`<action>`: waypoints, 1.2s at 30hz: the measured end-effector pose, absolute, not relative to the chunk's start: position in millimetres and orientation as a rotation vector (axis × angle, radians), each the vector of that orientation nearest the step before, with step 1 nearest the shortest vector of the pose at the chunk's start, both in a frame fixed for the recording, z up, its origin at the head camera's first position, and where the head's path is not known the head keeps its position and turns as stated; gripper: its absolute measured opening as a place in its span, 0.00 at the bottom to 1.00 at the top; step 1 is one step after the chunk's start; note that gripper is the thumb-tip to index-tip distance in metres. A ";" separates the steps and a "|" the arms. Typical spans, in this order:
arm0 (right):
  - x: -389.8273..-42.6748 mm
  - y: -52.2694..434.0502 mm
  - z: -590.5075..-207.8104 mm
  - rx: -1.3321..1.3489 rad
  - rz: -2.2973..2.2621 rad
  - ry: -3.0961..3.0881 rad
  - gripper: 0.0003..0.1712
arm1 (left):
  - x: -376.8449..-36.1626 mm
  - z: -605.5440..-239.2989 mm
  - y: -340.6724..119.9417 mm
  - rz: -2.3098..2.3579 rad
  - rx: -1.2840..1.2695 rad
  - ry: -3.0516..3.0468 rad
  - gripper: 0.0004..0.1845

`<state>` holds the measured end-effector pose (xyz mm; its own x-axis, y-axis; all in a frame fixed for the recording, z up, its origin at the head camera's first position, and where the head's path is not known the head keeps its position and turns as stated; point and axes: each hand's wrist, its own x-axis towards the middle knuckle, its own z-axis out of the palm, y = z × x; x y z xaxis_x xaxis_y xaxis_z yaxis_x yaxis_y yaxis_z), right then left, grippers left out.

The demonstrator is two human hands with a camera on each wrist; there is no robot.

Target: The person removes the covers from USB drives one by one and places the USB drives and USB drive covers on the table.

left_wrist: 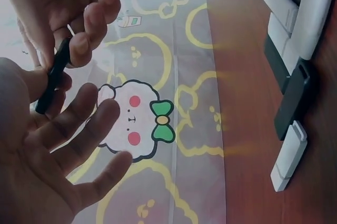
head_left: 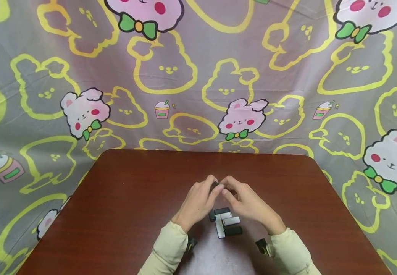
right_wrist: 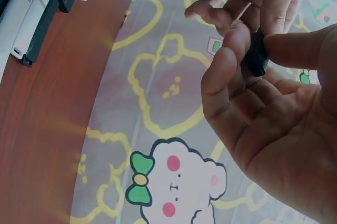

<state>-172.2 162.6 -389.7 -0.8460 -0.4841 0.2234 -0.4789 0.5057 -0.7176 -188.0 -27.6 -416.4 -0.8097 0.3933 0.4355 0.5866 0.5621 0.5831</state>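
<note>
Both hands meet above the middle of the brown table [head_left: 129,198]. Between them is a small black block [head_left: 215,185]. In the right wrist view my right hand [right_wrist: 251,50] pinches the black block [right_wrist: 256,55] between thumb and forefinger. In the left wrist view the black block [left_wrist: 52,79] stands on edge: my left hand [left_wrist: 45,95] holds its lower end at thumb and forefinger, with the other fingers [left_wrist: 100,121] spread straight. In the head view the left hand [head_left: 217,187] and right hand [head_left: 226,191] touch fingertips. A pile of black and white blocks [head_left: 226,222] lies on the table just under my hands.
The pile of blocks [left_wrist: 295,50] [right_wrist: 37,13] has white and black pieces laid side by side and across each other. A cartoon-printed grey cloth [head_left: 198,76] hangs behind the table and drapes around its edges. Black straps [head_left: 262,246] sit at both cream sleeves.
</note>
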 end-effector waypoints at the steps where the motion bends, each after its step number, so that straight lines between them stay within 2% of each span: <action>1: -171.8 163.2 -389.5 -0.873 -1.292 2.710 0.07 | -187.9 -416.2 -27.6 -1.116 -0.820 -2.543 0.14; 8: -169.9 167.3 -390.9 -0.846 -1.331 2.661 0.05 | -187.5 -416.1 -28.2 -1.305 -0.850 -2.541 0.14; 18: -169.2 166.5 -395.3 -0.814 -1.512 2.447 0.08 | -187.6 -412.0 -32.2 -1.587 -0.899 -2.529 0.18; 29: -169.4 173.0 -398.9 -0.830 -1.545 2.294 0.19 | -196.2 -410.8 -49.9 -1.801 -0.854 -2.493 0.13; 36: -170.2 171.4 -395.3 -0.770 -1.541 2.411 0.11 | -196.4 -412.7 -47.8 -1.753 -0.784 -2.527 0.11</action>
